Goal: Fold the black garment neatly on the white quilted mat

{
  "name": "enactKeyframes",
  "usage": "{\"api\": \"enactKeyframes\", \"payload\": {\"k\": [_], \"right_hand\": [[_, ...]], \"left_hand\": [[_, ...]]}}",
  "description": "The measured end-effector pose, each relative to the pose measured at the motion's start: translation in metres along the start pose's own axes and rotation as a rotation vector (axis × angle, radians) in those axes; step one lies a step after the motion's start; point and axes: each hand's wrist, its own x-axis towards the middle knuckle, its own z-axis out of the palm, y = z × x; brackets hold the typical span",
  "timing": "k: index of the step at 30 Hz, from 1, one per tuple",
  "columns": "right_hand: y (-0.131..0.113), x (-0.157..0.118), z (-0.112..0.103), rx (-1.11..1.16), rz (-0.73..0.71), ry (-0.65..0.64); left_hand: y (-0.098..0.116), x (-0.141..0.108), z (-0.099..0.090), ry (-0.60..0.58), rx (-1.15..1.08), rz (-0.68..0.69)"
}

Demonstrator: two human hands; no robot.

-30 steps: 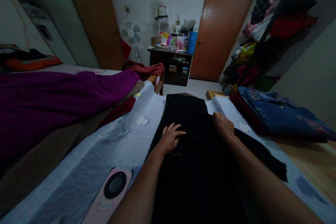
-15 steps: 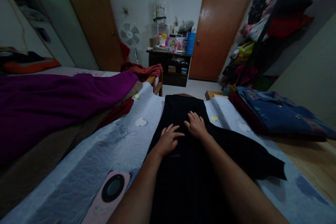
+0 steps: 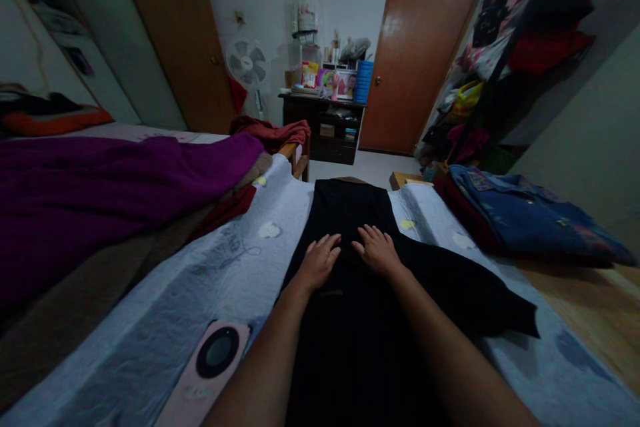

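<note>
A black long-sleeved garment lies spread over the pale blue patterned bed sheet, one sleeve stretched out to the right. My left hand rests flat on its left part, fingers extended. Beside it, my right hand lies palm down on the cloth with fingers slightly spread. Neither hand grips the fabric. The garment's lower part is dark and partly covered by my forearms. Left of my left forearm is a pink phone-like object with a round black ring.
A purple blanket covers the left side. Folded denim clothing is stacked at the right. Beyond the bed stand a white fan, a dark cabinet with items on it, and a brown door. Bags hang at the right.
My right hand has slid back toward me over the garment. My left hand's fingers have drawn closer together, and it stays at nearly the same spot.
</note>
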Motion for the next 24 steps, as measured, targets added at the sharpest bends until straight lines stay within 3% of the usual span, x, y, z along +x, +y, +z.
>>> {"api": "enactKeyframes", "payload": {"k": [13, 16, 20, 24], "right_hand": [[0.017, -0.056, -0.007, -0.033, 0.132, -0.083], [0.012, -0.068, -0.008, -0.059, 0.154, -0.026], [-0.001, -0.088, -0.001, -0.083, 0.019, 0.138], [-0.009, -0.101, 0.009, -0.071, -0.052, 0.121]], "left_hand": [[-0.009, 0.002, 0.005, 0.062, 0.11, 0.024], [-0.006, 0.001, 0.003, 0.059, 0.114, 0.025], [-0.004, 0.001, 0.004, 0.053, 0.133, 0.024], [-0.009, 0.002, 0.007, 0.049, 0.142, 0.032]]}}
